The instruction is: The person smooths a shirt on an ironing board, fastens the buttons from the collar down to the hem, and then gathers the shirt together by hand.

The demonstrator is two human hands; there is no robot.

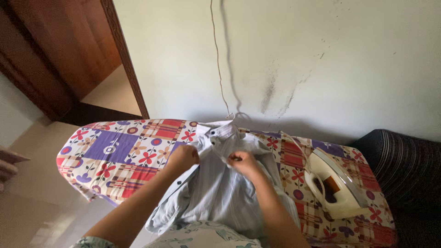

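Pale blue striped shirt (216,183) lies bunched on the patchwork-patterned ironing board (119,156), collar at the far edge by the wall. The left hand (183,158) is closed, pinching the shirt front near the collar; the right hand (242,164) is closed too, gripping fabric just beside it. Judging by the creases, smoothing has hardly begun. The white iron (333,183) rests apart on the board's right end, untouched.

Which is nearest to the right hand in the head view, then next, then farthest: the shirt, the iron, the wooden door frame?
From the right hand:
1. Shirt, pinched in its fingers, mid-board.
2. Iron, standing on the board to the right.
3. Wooden door frame, upper left by the wall.
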